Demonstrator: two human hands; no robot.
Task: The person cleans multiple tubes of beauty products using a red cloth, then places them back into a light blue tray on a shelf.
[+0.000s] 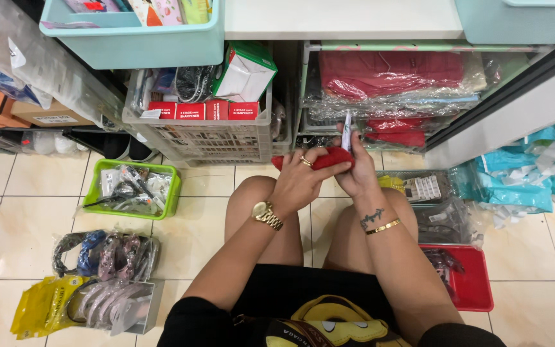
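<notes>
Centre of the frame, above the knees: left hand (298,183) curled around a red fabric pouch (329,157), right hand (357,168) touching the pouch and pinching a small clear-wrapped packet (347,132) upright. Behind, grey basket (216,138) with red boxes (202,110). Left, green tray (169,193) on tiled floor (27,212); lower right, red tray (476,289).

Left hand (300,180): fingers curled shut, forearm reaching toward 1 o'clock.
Right hand (354,168): fingers closed, thumb up at 12 o'clock, forearm angled toward 11 o'clock.
Hands: touching.

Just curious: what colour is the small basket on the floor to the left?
Bright green basket, seen clearly in the head view.
</notes>
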